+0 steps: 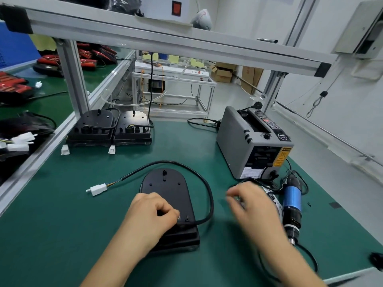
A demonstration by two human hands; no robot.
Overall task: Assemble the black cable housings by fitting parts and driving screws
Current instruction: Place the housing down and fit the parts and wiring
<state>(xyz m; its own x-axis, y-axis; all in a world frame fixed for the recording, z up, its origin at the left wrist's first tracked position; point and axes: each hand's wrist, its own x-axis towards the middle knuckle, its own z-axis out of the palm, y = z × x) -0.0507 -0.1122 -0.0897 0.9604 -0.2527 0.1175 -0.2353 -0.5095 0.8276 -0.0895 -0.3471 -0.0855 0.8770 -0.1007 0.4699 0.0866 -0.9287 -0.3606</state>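
My left hand (153,216) pinches a small part (178,217) at the near end of the black housing (165,187) lying in the middle of the desk (62,204), while my right hand (255,204), blurred beside the blue screwdriver (292,199), I cannot tell open or closed.

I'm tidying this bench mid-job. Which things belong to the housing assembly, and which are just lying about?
Job: black rounded plastic housing under the left hand; its black cable with white plug; blue-bodied electric screwdriver beside the right hand.
Lying about: grey box-shaped tape dispenser; red-and-black parts at left; brown cardboard boxes.
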